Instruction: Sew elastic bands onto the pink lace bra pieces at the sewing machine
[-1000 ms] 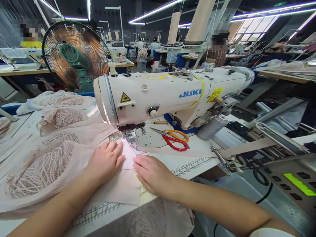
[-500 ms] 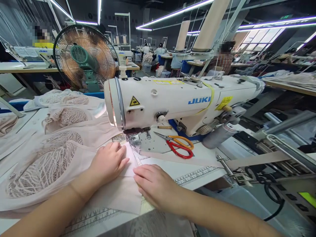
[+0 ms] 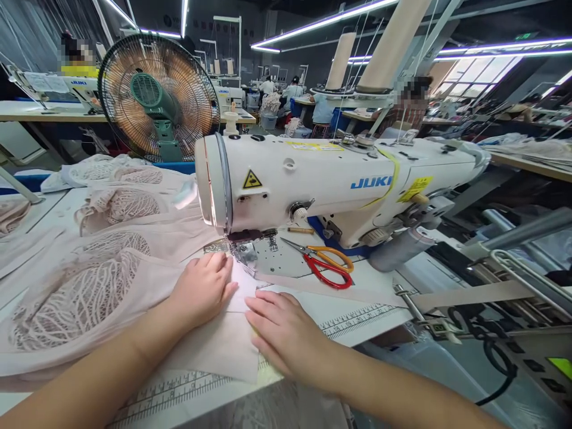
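My left hand [image 3: 203, 290] lies palm down on a pale pink fabric piece [image 3: 218, 348], fingers stretched toward the presser foot [image 3: 243, 253] of a white JUKI sewing machine [image 3: 313, 179]. At the fabric's right edge rests my right hand [image 3: 286, 333], its fingers extended and slightly apart, fingertips touching the cloth. The fabric runs up under the machine head, where the needle area is partly hidden. Red-and-orange-handled scissors [image 3: 324, 262] lie on the machine bed, right of the presser foot.
Beige garments with lace panels [image 3: 84, 292] cover the table's left side. Printed ruler markings [image 3: 357, 319] follow the front edge. A grey thread cone [image 3: 400, 250] lies under the arm. A large fan [image 3: 154, 98] stands behind; several people work farther back.
The fabric has shifted slightly toward the presser foot, and my right fingertips have moved a little forward with it. The camera view has shifted slightly. The scissors remain in place.
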### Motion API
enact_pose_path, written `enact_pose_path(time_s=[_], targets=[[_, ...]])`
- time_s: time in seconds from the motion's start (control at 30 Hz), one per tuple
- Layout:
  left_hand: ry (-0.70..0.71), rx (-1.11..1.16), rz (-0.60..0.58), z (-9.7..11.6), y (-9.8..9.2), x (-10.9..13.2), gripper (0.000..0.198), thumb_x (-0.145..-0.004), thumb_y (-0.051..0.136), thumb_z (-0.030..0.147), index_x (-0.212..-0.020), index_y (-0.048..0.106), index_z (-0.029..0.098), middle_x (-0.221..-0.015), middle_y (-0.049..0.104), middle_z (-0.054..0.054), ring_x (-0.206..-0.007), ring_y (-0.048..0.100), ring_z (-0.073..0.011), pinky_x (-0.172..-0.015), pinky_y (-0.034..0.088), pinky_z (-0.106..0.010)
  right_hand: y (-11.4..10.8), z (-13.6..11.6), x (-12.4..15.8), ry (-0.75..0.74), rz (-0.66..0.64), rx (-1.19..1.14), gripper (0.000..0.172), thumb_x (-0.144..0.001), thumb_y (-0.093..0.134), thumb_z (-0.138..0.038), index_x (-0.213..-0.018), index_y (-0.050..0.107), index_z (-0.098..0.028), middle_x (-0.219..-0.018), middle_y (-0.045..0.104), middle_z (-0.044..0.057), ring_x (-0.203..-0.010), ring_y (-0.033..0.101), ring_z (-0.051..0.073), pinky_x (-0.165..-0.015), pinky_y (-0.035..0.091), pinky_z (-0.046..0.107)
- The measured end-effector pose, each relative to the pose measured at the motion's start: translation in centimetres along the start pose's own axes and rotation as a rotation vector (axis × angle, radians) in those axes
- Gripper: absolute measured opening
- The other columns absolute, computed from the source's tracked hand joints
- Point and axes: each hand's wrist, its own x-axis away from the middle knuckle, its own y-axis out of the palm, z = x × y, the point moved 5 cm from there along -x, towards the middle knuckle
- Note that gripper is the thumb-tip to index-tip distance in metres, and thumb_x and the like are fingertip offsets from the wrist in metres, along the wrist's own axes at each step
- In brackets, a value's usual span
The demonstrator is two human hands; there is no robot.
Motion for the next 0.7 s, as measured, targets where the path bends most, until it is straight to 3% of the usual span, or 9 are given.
enact_pose_path(time_s=[0.13, 0.47, 0.6, 0.7], targets=[[0.038, 0.058, -0.012, 0.3, -0.1, -0.2, 0.035, -0.092, 0.043, 0.029, -0.113, 0.06, 0.007, -0.107, 0.063, -0.019, -0.1, 0.058, -0.0302, -0.083, 0.051, -0.044, 0.1, 0.2, 0.0, 0.018, 0.004, 0.01, 0.026, -0.09, 0.051, -0.026, -0.112, 0.059, -0.014, -0.126, 0.06, 0.011, -0.117, 0.049, 0.027, -0.096, 0.042, 0.043], [0.092, 0.046, 0.03, -0.6, 0.3, 0.0, 0.041, -0.091, 0.046, 0.029, -0.122, 0.057, 0.004, -0.128, 0.058, -0.023, -0.116, 0.056, -0.0323, -0.095, 0.049, -0.044, 0.1, 0.3, -1.2, 0.018, -0.032, 0.042, 0.026, -0.089, 0.052, -0.027, -0.109, 0.06, -0.013, -0.126, 0.06, 0.012, -0.115, 0.05, 0.028, -0.093, 0.044, 0.043], [0.175, 0.028, 0.09, 0.4, -0.5, 0.8, 0.033, -0.09, 0.041, 0.017, -0.114, 0.062, 0.007, -0.119, 0.064, -0.018, -0.102, 0.062, -0.0282, -0.087, 0.053, -0.041, 0.5, 0.2, -2.5, 0.038, -0.091, 0.041, 0.03, -0.087, 0.055, -0.027, -0.111, 0.059, -0.011, -0.125, 0.06, 0.015, -0.113, 0.052, 0.028, -0.093, 0.045, 0.043], [0.176, 0.073, 0.058, 1.7, -0.9, 2.1, 0.035, -0.087, 0.039, 0.01, -0.112, 0.063, 0.012, -0.112, 0.067, -0.014, -0.087, 0.065, -0.0225, -0.073, 0.056, -0.034, 0.8, 0.0, -3.5, 0.065, -0.112, 0.06, 0.034, -0.087, 0.056, -0.028, -0.113, 0.058, -0.005, -0.119, 0.06, 0.019, -0.111, 0.052, 0.029, -0.093, 0.046, 0.044]])
